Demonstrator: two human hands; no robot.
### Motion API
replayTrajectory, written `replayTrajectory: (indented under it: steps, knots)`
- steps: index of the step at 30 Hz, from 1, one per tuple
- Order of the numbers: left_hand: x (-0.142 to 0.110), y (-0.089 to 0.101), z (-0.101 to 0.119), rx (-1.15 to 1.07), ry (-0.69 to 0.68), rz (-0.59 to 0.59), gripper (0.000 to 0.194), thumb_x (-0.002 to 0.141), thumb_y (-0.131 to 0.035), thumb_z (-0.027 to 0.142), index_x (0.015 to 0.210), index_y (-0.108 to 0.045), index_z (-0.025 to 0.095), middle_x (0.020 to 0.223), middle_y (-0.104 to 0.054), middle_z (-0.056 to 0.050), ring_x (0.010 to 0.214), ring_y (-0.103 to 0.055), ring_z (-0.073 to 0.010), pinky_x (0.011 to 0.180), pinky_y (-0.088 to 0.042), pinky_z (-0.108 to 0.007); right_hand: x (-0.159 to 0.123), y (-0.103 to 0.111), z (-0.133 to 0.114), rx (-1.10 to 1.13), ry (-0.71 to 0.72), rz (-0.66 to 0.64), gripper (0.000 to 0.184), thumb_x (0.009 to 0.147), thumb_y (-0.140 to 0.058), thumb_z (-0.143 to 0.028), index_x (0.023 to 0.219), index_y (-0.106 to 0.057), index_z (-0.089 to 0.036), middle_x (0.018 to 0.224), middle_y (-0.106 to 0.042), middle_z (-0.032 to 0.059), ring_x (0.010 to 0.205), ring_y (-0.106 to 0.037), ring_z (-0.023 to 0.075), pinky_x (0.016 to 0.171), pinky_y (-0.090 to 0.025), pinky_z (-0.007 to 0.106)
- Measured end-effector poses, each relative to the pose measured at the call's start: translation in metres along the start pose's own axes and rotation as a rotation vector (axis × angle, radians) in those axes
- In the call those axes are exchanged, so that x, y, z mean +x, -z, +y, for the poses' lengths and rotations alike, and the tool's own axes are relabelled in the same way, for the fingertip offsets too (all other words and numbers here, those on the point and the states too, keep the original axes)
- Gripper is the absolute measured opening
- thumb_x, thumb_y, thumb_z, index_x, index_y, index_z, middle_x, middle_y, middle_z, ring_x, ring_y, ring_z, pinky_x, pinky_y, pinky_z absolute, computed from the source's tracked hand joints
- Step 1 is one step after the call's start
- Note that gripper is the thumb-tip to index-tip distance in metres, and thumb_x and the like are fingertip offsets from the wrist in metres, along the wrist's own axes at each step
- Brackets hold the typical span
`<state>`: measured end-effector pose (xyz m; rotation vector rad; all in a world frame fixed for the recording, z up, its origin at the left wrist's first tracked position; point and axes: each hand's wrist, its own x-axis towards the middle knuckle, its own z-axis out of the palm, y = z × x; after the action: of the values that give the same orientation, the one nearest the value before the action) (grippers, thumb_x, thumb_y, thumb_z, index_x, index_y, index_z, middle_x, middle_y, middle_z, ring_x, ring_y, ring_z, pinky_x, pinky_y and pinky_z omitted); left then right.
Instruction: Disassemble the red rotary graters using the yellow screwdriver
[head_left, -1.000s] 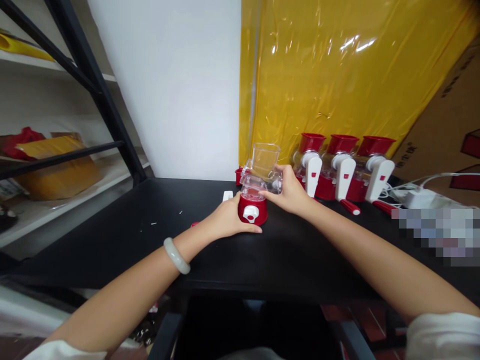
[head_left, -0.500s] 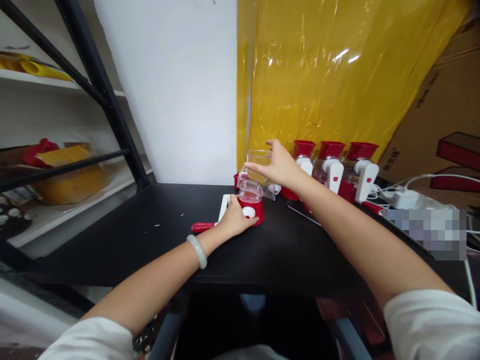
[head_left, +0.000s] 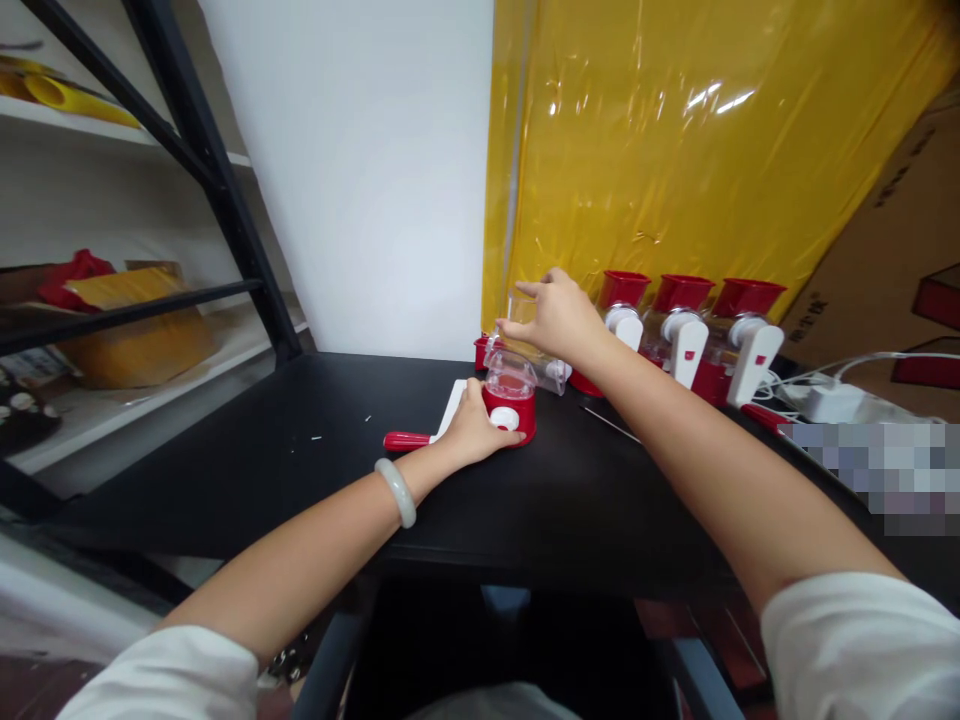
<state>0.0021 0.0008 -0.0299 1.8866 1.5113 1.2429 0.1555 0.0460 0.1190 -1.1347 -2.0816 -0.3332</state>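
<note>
Looks like your left hand point(head_left: 471, 430) is wrapped round the rotary grater's red base point(head_left: 523, 408) to steady it, right hand point(head_left: 562, 318) with fingers spread at the clear hopper point(head_left: 520, 308).

Free tabletop point(head_left: 247, 470) left, front; graters point(head_left: 685, 352) blocking right

The base point(head_left: 526, 408) is showing red with a white knob point(head_left: 504, 417) beneath a clear housing point(head_left: 513, 368), the white crank point(head_left: 453, 406) is carrying a red grip point(head_left: 406, 440), the counter point(head_left: 555, 510) is showing black, and the sheeting point(head_left: 600, 180) is gleaming yellow.
</note>
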Motion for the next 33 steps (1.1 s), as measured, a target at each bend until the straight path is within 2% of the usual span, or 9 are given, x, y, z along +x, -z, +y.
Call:
replayTrajectory:
  steps: [7,12,16,22,24,27,29,33]
  knots:
    - [0.0,0.0,0.001,0.036,0.015,-0.003,0.077,0.049,-0.087,0.039,0.102,-0.034,0.023,0.106,-0.052,-0.005,0.104,-0.056,-0.0255,0.089,-0.046,-0.041,-0.002,0.001,-0.01,-0.029,-0.062,0.006,0.053,0.074,-0.068,-0.046,0.111,-0.067,-0.008,0.098,-0.056,0.0159,0.091,-0.062,0.0309,0.084,-0.047,0.046]
    - [-0.001,0.0,0.0,0.033,-0.007,0.002,0.077,0.05,-0.086,0.041,0.104,-0.033,0.023,0.107,-0.052,-0.005,0.104,-0.056,-0.0253,0.088,-0.047,-0.04,-0.003,0.003,-0.015,-0.05,-0.078,0.025,0.054,0.075,-0.067,-0.049,0.109,-0.069,-0.007,0.098,-0.057,0.0175,0.087,-0.063,0.0309,0.081,-0.049,0.046]
    - [-0.001,-0.001,-0.002,0.042,-0.013,0.006,0.077,0.049,-0.086,0.043,0.101,-0.034,0.023,0.106,-0.052,-0.005,0.102,-0.056,-0.025,0.086,-0.047,-0.039,-0.002,0.001,-0.008,-0.03,-0.028,0.015,0.057,0.073,-0.068,-0.048,0.113,-0.068,-0.008,0.098,-0.058,0.0174,0.091,-0.063,0.0328,0.084,-0.049,0.048]
    - [-0.003,0.001,0.002,0.062,0.0,-0.001,0.073,0.05,-0.085,0.044,0.096,-0.033,0.024,0.103,-0.051,-0.004,0.101,-0.055,-0.0252,0.084,-0.047,-0.039,0.001,-0.005,0.011,0.143,0.053,0.025,0.064,0.069,-0.072,-0.047,0.122,-0.065,-0.012,0.109,-0.058,0.0165,0.097,-0.062,0.0309,0.093,-0.048,0.05]
    - [-0.004,0.002,0.004,0.068,0.003,0.0,0.072,0.05,-0.085,0.043,0.095,-0.032,0.024,0.103,-0.05,-0.004,0.101,-0.054,-0.0254,0.085,-0.046,-0.039,0.004,-0.003,0.019,0.228,0.077,-0.034,0.063,0.069,-0.074,-0.046,0.124,-0.065,-0.016,0.113,-0.057,0.0148,0.094,-0.064,0.0278,0.094,-0.048,0.05]
    - [-0.005,0.004,0.008,0.094,0.022,-0.008,0.071,0.051,-0.084,0.044,0.093,-0.031,0.024,0.103,-0.05,-0.005,0.1,-0.054,-0.0261,0.085,-0.046,-0.039,0.012,0.004,0.031,0.366,0.12,-0.211,0.066,0.07,-0.075,-0.043,0.131,-0.06,-0.022,0.117,-0.059,0.0117,0.09,-0.066,0.023,0.093,-0.05,0.048]
    - [-0.005,0.005,0.01,0.102,0.033,-0.015,0.071,0.051,-0.084,0.044,0.093,-0.031,0.024,0.102,-0.05,-0.005,0.1,-0.054,-0.0265,0.084,-0.047,-0.04,0.018,0.009,0.037,0.397,0.164,-0.318,0.068,0.07,-0.075,-0.043,0.133,-0.057,-0.025,0.114,-0.064,0.0096,0.094,-0.065,0.0232,0.093,-0.049,0.048]
    - [-0.005,0.006,0.01,0.097,0.031,-0.019,0.07,0.051,-0.083,0.044,0.093,-0.031,0.024,0.102,-0.051,-0.006,0.099,-0.055,-0.0268,0.083,-0.047,-0.04,0.027,0.016,0.045,0.469,0.175,-0.446,0.072,0.069,-0.077,-0.04,0.136,-0.053,-0.029,0.112,-0.067,0.0072,0.099,-0.064,0.022,0.096,-0.049,0.045]
